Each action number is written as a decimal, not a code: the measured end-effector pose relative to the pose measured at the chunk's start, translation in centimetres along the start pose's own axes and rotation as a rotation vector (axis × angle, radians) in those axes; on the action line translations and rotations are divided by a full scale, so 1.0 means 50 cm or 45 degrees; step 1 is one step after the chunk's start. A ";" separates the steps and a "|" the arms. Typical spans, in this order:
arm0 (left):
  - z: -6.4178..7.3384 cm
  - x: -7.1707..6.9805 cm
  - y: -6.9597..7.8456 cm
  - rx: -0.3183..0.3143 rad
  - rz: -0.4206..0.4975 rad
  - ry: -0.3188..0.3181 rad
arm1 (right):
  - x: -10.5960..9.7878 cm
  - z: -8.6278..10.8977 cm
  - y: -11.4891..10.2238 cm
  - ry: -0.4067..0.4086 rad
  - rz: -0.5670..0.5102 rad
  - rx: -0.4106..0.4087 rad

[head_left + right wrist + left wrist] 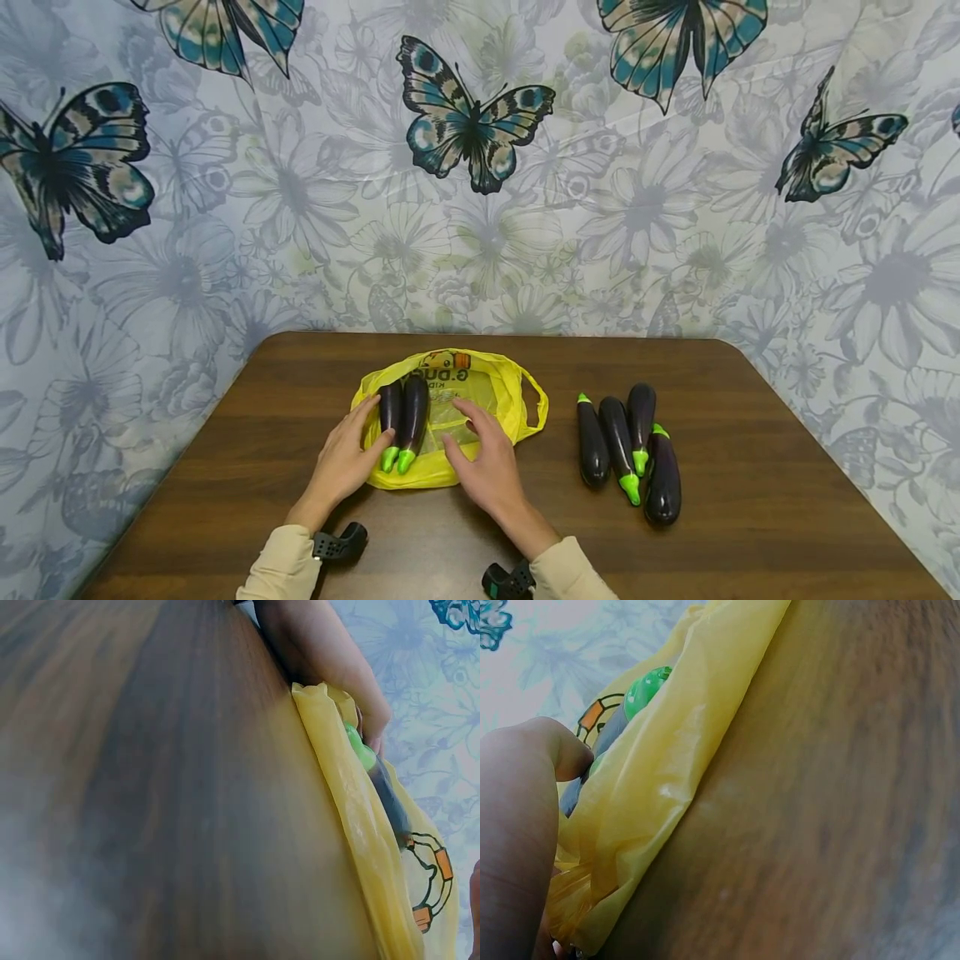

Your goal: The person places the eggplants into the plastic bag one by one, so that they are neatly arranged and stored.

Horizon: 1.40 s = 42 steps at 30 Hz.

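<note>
A yellow plastic bag [450, 475] lies on the table with its mouth spread wide. Inside, on its left side, two dark purple eggplants [414, 417] lie side by side with their green stem ends toward me. My left hand [341, 457] rests at the bag's left rim, fingers extended along the left eggplant [390, 412]. In the left wrist view its thumb [562, 750] touches a dark eggplant beside a green stem end [646, 691]. Over the right part of the bag, my right hand [487, 467] has its fingers spread and holds nothing.
Several more eggplants [618, 442] lie in a group on the brown table [750, 467], right of the bag. One bag handle [536, 408] loops out to the right. Behind the table hangs a butterfly-patterned backdrop [480, 250].
</note>
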State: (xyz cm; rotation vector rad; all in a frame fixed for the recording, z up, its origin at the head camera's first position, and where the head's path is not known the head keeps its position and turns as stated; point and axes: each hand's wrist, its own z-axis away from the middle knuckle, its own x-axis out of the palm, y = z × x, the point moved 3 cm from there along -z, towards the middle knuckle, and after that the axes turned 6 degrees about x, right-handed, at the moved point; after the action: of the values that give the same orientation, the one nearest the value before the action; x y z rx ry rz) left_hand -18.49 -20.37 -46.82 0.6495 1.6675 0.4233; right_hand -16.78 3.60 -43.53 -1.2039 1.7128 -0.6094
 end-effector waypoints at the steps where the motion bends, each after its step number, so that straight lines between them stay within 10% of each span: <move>1: 0.000 0.000 0.001 0.002 -0.001 0.001 | -0.003 0.001 -0.002 -0.002 0.001 -0.003; 42: 0.006 -0.002 0.003 -0.013 0.006 -0.007 | -0.101 0.034 0.056 0.043 0.119 -0.104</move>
State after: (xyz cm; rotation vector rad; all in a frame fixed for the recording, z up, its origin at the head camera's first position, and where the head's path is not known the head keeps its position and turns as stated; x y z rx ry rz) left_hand -18.18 -20.36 -46.72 0.6465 1.6581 0.4327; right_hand -16.06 9.51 -44.51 -1.1685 1.8268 -0.5108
